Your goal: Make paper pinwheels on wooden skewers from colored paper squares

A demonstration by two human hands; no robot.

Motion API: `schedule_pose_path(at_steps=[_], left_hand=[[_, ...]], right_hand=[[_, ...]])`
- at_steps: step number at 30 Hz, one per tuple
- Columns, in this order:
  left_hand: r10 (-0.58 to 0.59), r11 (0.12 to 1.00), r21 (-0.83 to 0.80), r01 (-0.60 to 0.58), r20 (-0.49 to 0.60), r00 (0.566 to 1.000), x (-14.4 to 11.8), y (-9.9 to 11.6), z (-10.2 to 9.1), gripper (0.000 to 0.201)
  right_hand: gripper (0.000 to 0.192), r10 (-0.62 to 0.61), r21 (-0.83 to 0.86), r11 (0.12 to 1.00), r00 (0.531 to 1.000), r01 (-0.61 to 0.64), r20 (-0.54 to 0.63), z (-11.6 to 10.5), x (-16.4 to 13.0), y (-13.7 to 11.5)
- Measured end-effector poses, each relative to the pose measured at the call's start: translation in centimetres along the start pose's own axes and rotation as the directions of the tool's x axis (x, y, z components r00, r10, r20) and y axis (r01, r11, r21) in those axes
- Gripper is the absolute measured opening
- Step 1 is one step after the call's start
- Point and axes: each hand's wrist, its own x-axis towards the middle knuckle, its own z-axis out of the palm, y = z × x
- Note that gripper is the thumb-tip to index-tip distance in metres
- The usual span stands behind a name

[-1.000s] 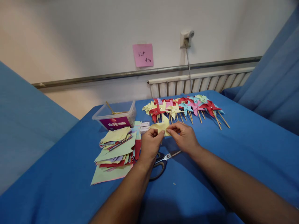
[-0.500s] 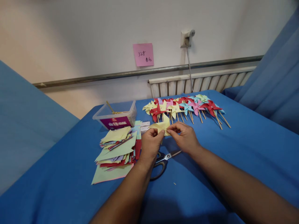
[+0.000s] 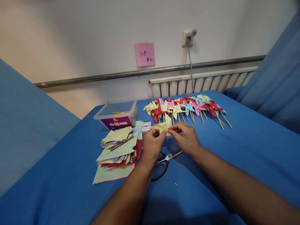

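Observation:
A yellow paper pinwheel [image 3: 167, 122], its corners partly folded in, is held up over the table between my two hands. My left hand [image 3: 152, 142] is closed, thumb and fingers pinching the pinwheel's left and lower side. On the other side my right hand [image 3: 184, 136] pinches close to its middle; whether a small pin sits between those fingertips I cannot make out. Beneath the hands lie scissors [image 3: 165, 161] with black handles, slightly open, partly covered by my left wrist.
Finished pinwheels [image 3: 187, 107] on sticks lie in rows at the back right. Left of my hands are stacked coloured paper sheets [image 3: 117, 153], with a clear plastic box [image 3: 117, 117] of sticks behind. Small white boxes [image 3: 146, 126] stand beside the paper. A blue cloth [image 3: 246, 156] covers the table.
Hardly anything differs. Both hands keep their pinch on the yellow pinwheel at the same place, and the whole view has shifted very slightly.

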Motion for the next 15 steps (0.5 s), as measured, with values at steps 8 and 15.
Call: schedule_pose_path(at_steps=[8,15], left_hand=[[0.088,0.991,0.100,-0.083,-0.046,0.995,-0.37,0.67,-0.03,0.025],[0.220,0.968,0.129,-0.214,-0.040,0.975,-0.94,0.92,-0.01,0.009]], right_hand=[[0.007,0.010,-0.017,1.000,1.000,-0.010,0.009,-0.07,-0.03,-0.07],[0.006,0.060,0.020,0.998,0.998,-0.060,0.006,0.02,-0.05,-0.29]])
